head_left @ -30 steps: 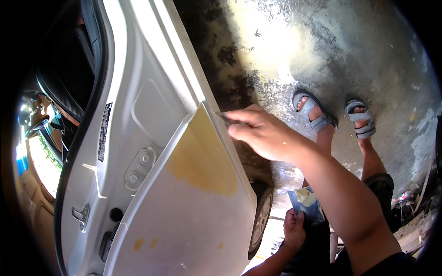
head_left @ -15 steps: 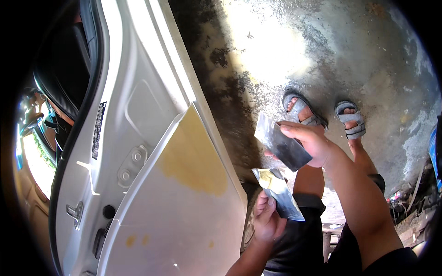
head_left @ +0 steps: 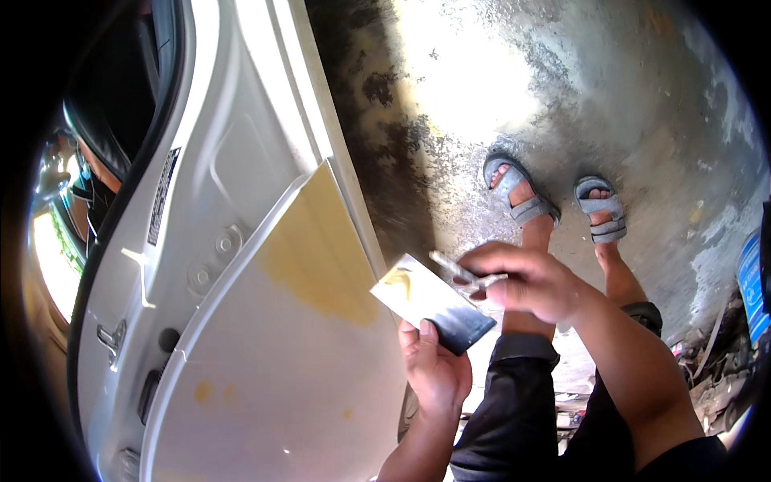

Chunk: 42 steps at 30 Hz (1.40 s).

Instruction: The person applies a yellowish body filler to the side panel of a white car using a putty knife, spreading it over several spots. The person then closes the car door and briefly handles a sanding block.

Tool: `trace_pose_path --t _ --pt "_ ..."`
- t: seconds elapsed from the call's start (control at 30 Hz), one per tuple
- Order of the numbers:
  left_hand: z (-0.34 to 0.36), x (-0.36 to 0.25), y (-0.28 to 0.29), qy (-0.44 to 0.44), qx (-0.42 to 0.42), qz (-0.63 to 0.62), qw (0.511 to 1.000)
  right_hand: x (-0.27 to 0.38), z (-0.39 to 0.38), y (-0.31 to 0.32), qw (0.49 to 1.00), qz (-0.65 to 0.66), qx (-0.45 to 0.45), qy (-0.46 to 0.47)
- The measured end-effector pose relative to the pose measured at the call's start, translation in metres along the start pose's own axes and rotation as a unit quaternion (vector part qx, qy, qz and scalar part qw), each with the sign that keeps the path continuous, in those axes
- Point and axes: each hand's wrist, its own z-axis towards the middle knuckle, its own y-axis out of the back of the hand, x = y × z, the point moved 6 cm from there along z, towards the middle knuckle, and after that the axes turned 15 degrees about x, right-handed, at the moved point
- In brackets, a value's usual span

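My left hand [head_left: 435,371] grips a flat metal putty spreader [head_left: 450,312] by its lower edge, thumb on its face. A dab of pale yellow putty [head_left: 397,284] lies at the spreader's upper left end. Just above it, my right hand [head_left: 534,281] is closed around a second metal putty spreader [head_left: 448,266], turned nearly edge-on. Whether the two spreaders touch, I cannot tell. To the left stands a pale car body panel [head_left: 281,386] with a broad yellow putty patch [head_left: 317,257] near its upper corner and a few small yellow spots lower down.
The silver door frame [head_left: 201,185] of the car runs up the left side, with the dark interior behind it. My sandalled feet [head_left: 518,197] stand on a stained concrete floor [head_left: 642,104]. At the right edge are a blue container [head_left: 752,281] and a heap of scrap [head_left: 719,394].
The right hand has come down toward the left one and turned its spreader edge-on. The left hand has risen to the left, tilting its spreader flatter. The view has shifted slightly.
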Motion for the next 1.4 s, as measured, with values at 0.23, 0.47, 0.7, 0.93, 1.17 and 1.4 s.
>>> trace_pose_path --t 0.23,0.47,0.7,0.93,1.17,1.4 --pt "-0.023 0.005 -0.003 -0.041 0.009 -0.017 0.999 0.007 -0.048 -0.024 0.959 -0.272 0.064 -0.053" --pt "-0.056 0.031 0.036 -0.004 -0.073 -0.043 0.996 -0.028 -0.028 0.005 0.853 -0.505 -0.094 -0.089" --pt "-0.115 0.120 0.103 0.172 -0.138 -0.064 0.973 0.006 0.132 -0.014 0.804 -0.562 -0.174 0.086" --pt "-0.129 0.143 0.140 0.190 -0.125 -0.111 0.968 -0.009 0.159 -0.026 0.799 -0.536 -0.208 0.179" --pt "-0.140 0.157 0.165 0.219 -0.112 -0.079 0.966 -0.033 0.152 -0.045 0.771 -0.579 -0.197 0.177" --pt "-0.163 0.179 0.214 0.204 -0.085 0.087 0.971 -0.065 0.135 -0.064 0.782 -0.580 -0.165 0.160"
